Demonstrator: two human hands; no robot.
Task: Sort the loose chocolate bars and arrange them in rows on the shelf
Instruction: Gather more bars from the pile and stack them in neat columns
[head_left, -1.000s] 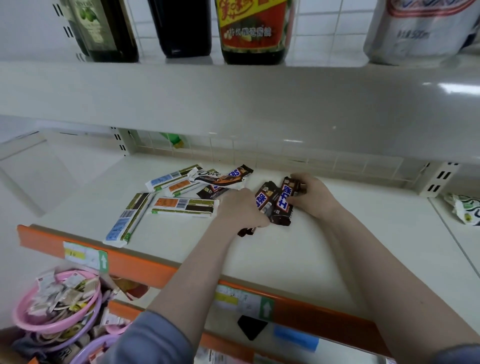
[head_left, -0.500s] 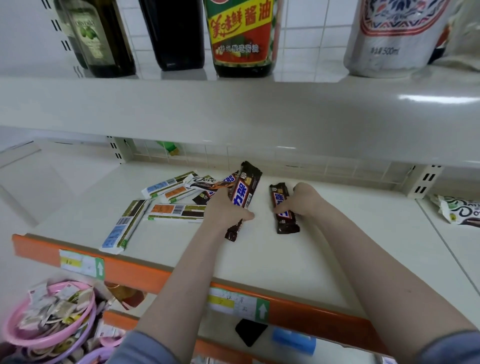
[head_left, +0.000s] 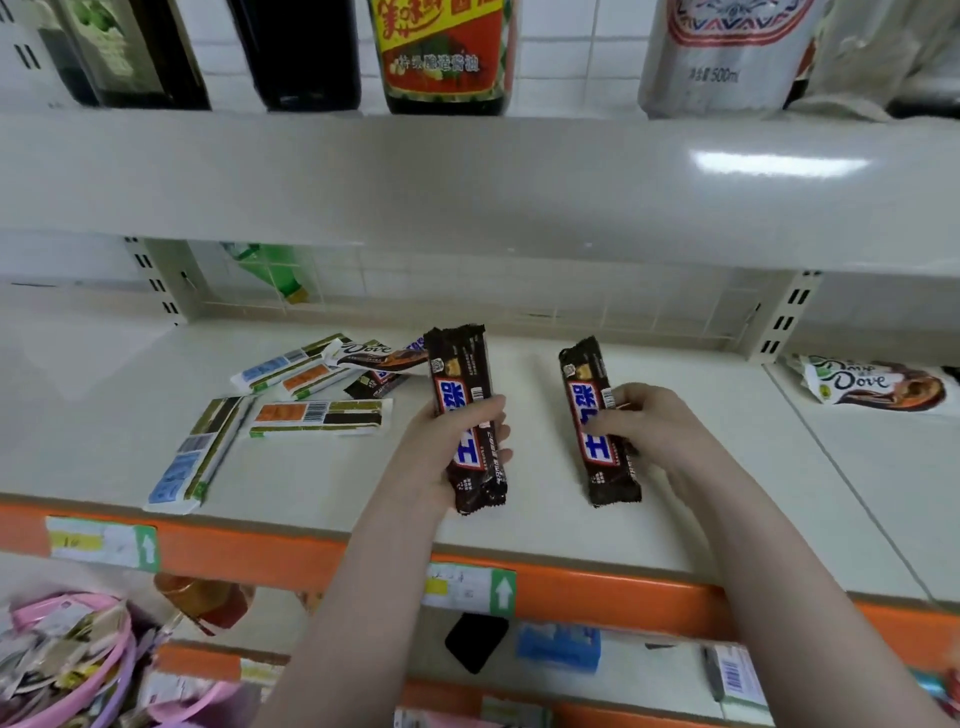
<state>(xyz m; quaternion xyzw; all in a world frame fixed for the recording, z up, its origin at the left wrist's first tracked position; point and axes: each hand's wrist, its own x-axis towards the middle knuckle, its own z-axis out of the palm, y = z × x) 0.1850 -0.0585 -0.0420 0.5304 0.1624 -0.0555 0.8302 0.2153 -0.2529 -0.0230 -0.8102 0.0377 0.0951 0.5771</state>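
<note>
Since half a second ago: brown bar (head_left: 467, 421) in left hand (head_left: 441, 457) swung from a slant to nearly straight, long axis running front to back; second brown bar (head_left: 597, 423) under right hand (head_left: 641, 428) nudged upright too, now parallel to its twin with a clear gap between.

Head view, the only one. Left hand: fingers curled round the lower half of its bar, wrapper end jutting past the palm toward the shelf's front edge; whether lifted clear of the shelf (head_left: 519, 519) or resting on it, cannot tell. Right hand: thumb and fingertips pinching the second bar at its right edge, bar lying flat on the shelf.

Done so far, by the look of it: two matching brown bars pulled apart from the rest and lined up side by side near the middle of the shelf, probably the start of a row.

Left to do, judging from the layout: nearly everything else. Loose heap (head_left: 332, 379) at back left, well apart from the pair: white flat bars (head_left: 317, 415) lying at odd angles, one white bar (head_left: 195, 452) alone near the front edge, a Dove bar (head_left: 382, 356) on top, at least one more dark bar half hidden beneath. Another Dove bar (head_left: 878, 384) far right, on the neighbouring shelf panel. None of these sorted or squared up yet. Early stage overall.
</note>
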